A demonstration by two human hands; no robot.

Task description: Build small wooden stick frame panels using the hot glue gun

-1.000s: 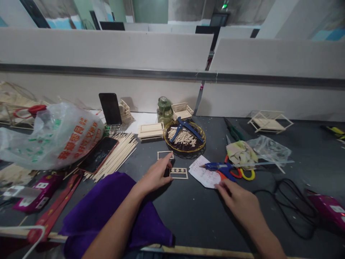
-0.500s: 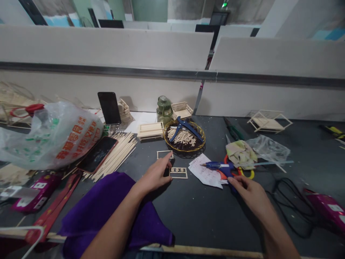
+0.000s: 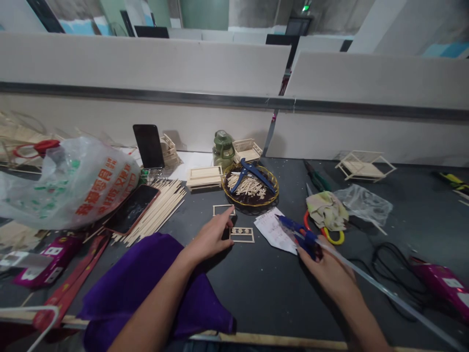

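Note:
My right hand (image 3: 324, 261) is wrapped round a blue hot glue gun (image 3: 307, 236). Its nozzle points left over a piece of white paper (image 3: 271, 231), and a long translucent glue stick (image 3: 373, 281) trails from its back. My left hand (image 3: 212, 235) rests on the table, thumb and index finger apart. The index fingertip touches a small wooden stick frame (image 3: 219, 207). By the thumb tip lies a second part of stick framework (image 3: 242, 234) with small round pieces along it. Whether the two join beneath the hand is hidden.
A yellow-rimmed basket (image 3: 275, 196) holds short sticks and blue cutters (image 3: 252, 173). Bamboo sticks (image 3: 159, 208), a phone (image 3: 134, 210) and a plastic bag (image 3: 73, 181) lie left; purple cloth (image 3: 146, 278) lies under my left forearm. Scissors (image 3: 335, 237), a rag (image 3: 327, 210) and a cable (image 3: 388, 264) lie right.
My right hand has drawn the glue gun left and nearer, tilting it so the glue stick now points down to the right. My left hand has stayed in place.

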